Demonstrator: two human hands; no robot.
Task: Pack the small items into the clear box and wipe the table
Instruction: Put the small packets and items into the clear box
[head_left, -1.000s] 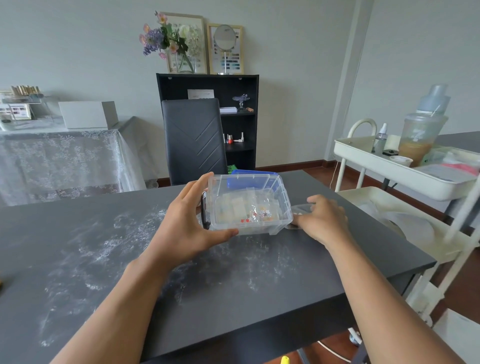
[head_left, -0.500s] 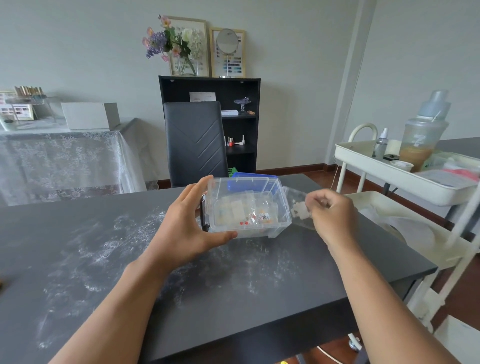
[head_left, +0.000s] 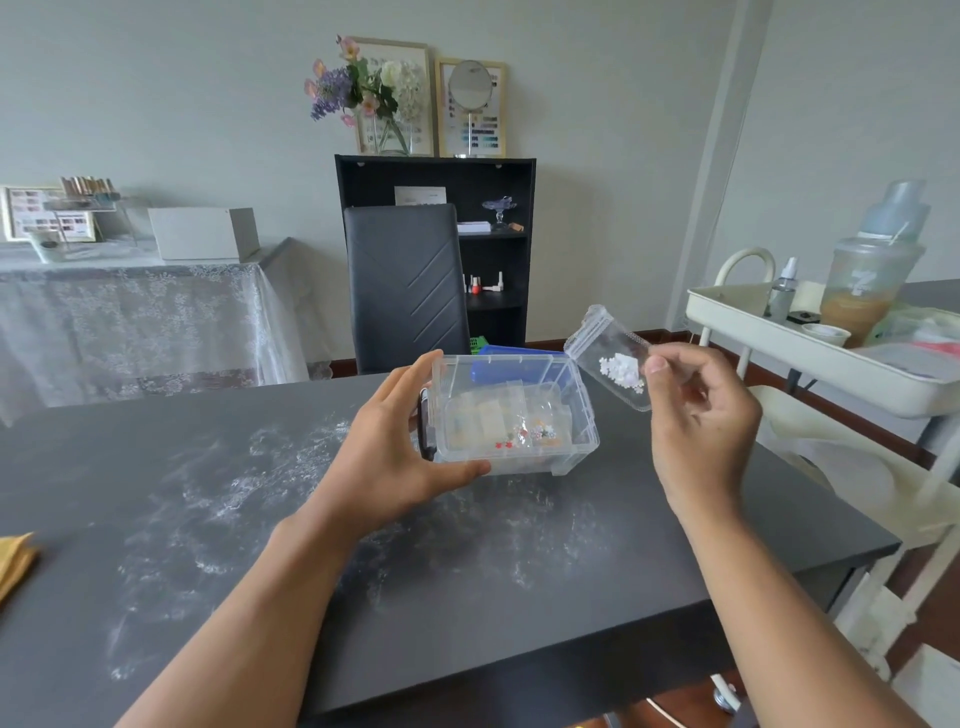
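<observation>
Left hand: the left hand is hugging the near left corner of the see-through plastic box, thumb along the front and fingers up the side.
Box: it is sitting open on the dark grey table, with small clear bags and tiny red and white bits lying inside.
Right hand: the right hand is pinching a small clear plastic bag of tiny white pieces, holding it up in the air just right of the box.
Table: white powdery smears are covering its top.
</observation>
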